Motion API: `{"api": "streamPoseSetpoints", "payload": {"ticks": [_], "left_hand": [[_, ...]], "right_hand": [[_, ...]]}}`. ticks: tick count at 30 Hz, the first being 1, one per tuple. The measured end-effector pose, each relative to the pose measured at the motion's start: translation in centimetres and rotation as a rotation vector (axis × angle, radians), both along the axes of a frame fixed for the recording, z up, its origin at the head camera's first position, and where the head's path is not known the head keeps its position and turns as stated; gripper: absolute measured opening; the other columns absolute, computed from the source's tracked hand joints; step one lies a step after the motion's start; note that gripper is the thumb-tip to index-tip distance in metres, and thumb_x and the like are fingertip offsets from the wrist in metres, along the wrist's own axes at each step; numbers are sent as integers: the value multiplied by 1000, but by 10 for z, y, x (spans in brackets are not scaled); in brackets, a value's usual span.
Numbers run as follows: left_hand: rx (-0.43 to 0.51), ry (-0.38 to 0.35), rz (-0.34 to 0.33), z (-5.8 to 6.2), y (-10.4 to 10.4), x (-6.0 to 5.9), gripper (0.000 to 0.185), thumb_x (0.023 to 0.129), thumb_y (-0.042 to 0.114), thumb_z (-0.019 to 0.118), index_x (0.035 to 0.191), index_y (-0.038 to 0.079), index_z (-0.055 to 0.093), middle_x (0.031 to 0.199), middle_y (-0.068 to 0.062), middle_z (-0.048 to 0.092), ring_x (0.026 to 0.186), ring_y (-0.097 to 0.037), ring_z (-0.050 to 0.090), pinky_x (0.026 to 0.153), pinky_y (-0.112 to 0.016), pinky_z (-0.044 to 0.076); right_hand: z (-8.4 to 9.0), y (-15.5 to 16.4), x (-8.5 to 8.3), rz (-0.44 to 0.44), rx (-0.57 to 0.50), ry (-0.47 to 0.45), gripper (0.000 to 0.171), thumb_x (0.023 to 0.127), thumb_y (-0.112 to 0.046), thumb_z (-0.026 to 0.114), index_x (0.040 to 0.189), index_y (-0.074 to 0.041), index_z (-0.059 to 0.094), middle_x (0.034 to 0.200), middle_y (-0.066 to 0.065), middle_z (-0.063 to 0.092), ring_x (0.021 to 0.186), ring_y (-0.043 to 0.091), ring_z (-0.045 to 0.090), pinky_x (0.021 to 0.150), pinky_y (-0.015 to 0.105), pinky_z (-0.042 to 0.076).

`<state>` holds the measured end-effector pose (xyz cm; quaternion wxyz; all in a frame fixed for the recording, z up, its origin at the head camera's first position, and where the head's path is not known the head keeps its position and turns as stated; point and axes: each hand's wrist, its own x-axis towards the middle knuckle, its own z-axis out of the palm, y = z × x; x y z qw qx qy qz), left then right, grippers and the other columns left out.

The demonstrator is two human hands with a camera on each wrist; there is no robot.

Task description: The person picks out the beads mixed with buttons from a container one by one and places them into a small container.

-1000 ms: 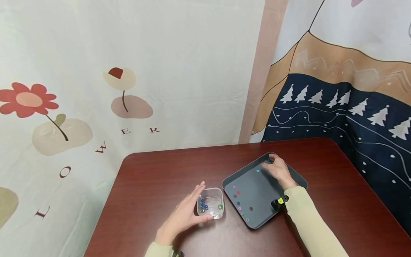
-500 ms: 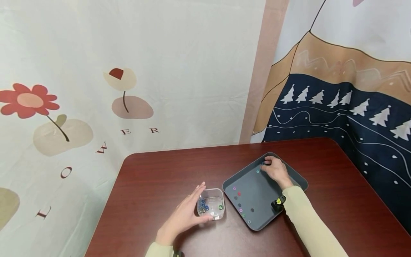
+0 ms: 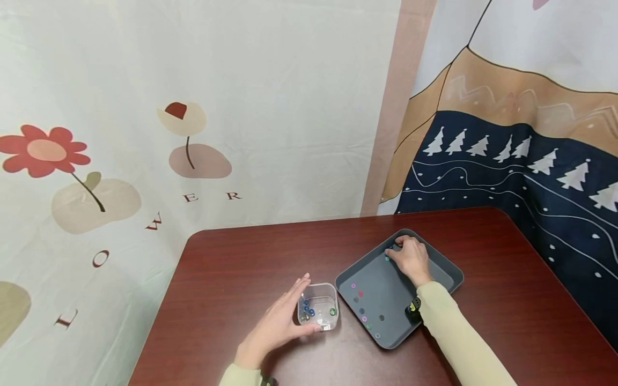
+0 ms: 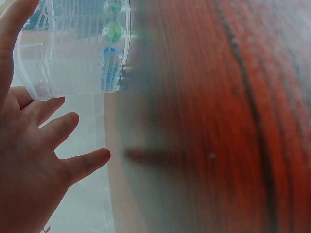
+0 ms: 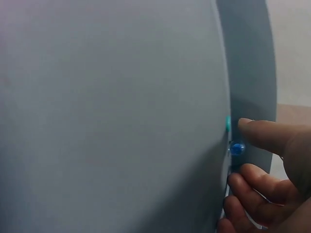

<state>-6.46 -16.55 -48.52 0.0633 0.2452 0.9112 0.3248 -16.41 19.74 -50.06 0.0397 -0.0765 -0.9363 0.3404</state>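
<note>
My left hand holds a clear square plastic container on the table, thumb on its near side and fingers along its far side. Blue and green glass marbles lie inside it. Over the far corner of the grey tray, my right hand reaches down with thumb and fingers apart. Between them, in the right wrist view, a blue marble sits on the tray with gaps visible around it. Beside the thumb is a small teal ring.
Several small coloured rings and discs, including a red one and a dark one, lie along the tray's left and near side. The tray stands on a reddish-brown wooden table. Printed curtains hang behind it.
My right hand has moved left and toward me from the tray's far corner, its thumb now near the teal ring. The left hand keeps its place on the container.
</note>
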Motion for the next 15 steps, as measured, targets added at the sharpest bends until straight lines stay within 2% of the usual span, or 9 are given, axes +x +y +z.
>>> {"api": "streamPoseSetpoints", "payload": {"ticks": [6, 15], "left_hand": [[1, 0, 1, 1, 1, 0, 108, 81, 66, 78, 162, 10, 34, 170, 0, 27, 153, -29, 29, 118, -61, 33], [3, -6, 7, 0, 1, -1, 108, 80, 65, 79, 162, 11, 34, 170, -1, 28, 153, -29, 30, 117, -62, 33]], "right_hand": [[-2, -4, -1, -8, 47, 29, 41, 90, -19, 78, 118, 10, 67, 116, 30, 65, 111, 50, 56, 95, 61, 47], [-3, -8, -1, -18, 70, 41, 35, 91, -17, 78, 113, 9, 70, 114, 30, 64, 111, 51, 56, 95, 63, 46]]}}
